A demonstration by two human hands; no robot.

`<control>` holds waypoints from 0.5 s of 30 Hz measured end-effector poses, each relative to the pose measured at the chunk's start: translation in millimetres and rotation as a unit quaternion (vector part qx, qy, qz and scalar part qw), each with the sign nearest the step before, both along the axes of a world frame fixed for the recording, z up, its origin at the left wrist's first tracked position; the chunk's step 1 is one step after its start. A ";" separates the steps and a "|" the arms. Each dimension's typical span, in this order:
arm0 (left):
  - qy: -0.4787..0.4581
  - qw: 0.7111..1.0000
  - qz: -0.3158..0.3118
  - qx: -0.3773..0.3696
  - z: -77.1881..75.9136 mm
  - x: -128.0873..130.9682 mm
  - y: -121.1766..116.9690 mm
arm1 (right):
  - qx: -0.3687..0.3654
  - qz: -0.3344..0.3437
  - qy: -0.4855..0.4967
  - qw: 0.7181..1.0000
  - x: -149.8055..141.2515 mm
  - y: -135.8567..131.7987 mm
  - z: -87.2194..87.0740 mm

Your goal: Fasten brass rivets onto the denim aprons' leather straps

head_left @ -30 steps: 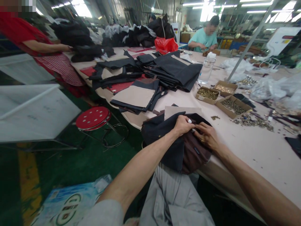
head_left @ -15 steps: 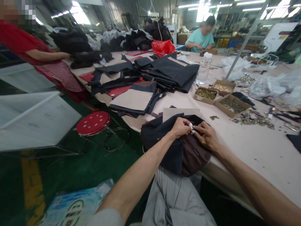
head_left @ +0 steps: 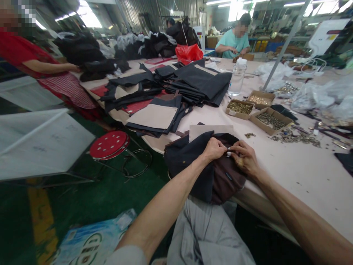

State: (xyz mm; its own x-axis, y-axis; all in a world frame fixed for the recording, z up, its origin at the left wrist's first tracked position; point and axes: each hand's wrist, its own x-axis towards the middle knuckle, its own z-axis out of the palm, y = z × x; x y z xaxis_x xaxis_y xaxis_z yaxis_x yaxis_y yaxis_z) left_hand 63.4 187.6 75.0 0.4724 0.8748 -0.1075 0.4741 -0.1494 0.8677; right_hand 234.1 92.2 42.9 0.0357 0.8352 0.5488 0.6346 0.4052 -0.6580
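A dark navy and brown fabric bag [head_left: 202, 176] lies over the table's front edge, partly above my lap. My left hand [head_left: 214, 149] is closed on its upper edge, fingertips pinched together. Close beside it, my right hand [head_left: 245, 157] pinches at the same spot, with white wrapping on its fingertips. Whatever sits between the right fingertips is too small to make out. A beige panel [head_left: 209, 132] stands up behind the bag's opening. On the navy flap shows a small brass-coloured fitting [head_left: 184, 162].
Cardboard boxes of small metal fittings [head_left: 271, 121] stand right of a clear bottle [head_left: 237, 77]. Loose fittings [head_left: 298, 137] lie nearby. Stacked dark fabric pieces [head_left: 157, 112] cover the table's left. A red stool [head_left: 109, 144] stands left. Two co-workers are at the table's far sides.
The two hands have shifted slightly at the bag's edge, and the left fingertips are now tucked further out of sight. The whole view has moved a little.
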 end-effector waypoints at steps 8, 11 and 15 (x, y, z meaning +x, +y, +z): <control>0.012 1.000 -0.018 0.018 1.8 -2.3 -1.7 | -0.035 0.088 0.080 0.992 21.5 2.8 1.9; 0.011 1.000 -0.019 0.019 1.1 -2.3 -1.2 | -0.078 0.094 0.080 0.989 24.8 -4.2 5.1; 0.006 1.000 -0.023 0.015 0.7 -2.1 -1.0 | -0.151 0.046 0.086 0.984 24.0 -9.1 3.8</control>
